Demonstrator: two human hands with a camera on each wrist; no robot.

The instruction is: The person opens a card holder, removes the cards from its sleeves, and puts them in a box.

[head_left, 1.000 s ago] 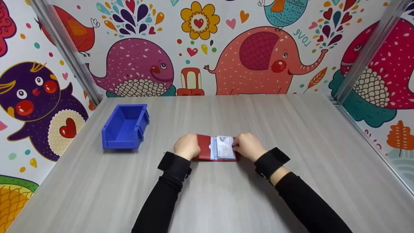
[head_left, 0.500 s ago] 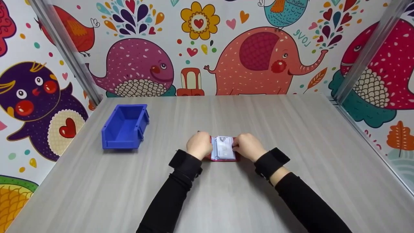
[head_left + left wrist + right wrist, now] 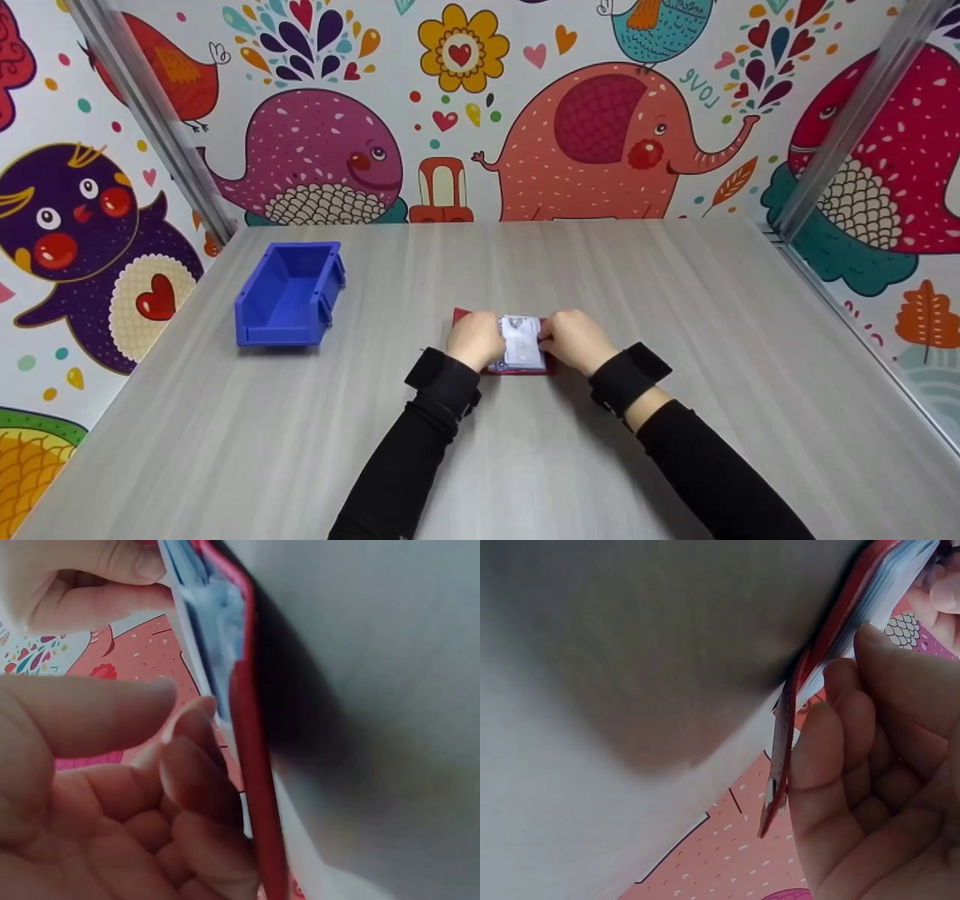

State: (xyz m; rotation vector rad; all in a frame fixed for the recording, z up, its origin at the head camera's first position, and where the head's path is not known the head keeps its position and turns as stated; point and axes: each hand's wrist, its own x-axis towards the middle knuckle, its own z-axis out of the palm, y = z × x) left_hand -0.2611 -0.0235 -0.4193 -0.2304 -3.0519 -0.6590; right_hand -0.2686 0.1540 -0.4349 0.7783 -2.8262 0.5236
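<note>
An open red card holder [image 3: 521, 343] with clear sleeves and a pale card on top lies on the table. My left hand [image 3: 474, 341] is over its left cover, at the left edge of the sleeves. In the left wrist view, the left thumb stands apart from the loosely curled fingers, their tips right beside the sleeves and the red cover [image 3: 255, 765]. My right hand [image 3: 576, 339] pinches the right edge of the stacked sleeves [image 3: 870, 611] between thumb and forefinger, with other fingers curled beside the red flap [image 3: 784, 750].
A blue plastic bin [image 3: 289, 296] stands on the table [image 3: 637, 270] at the back left. Printed cartoon walls enclose the back and sides, with metal posts [image 3: 855, 120] at the corners. Both wrists wear black straps.
My left hand has moved right from the left cover's outer edge to the sleeves, covering most of the red cover. The right hand stays at the right edge.
</note>
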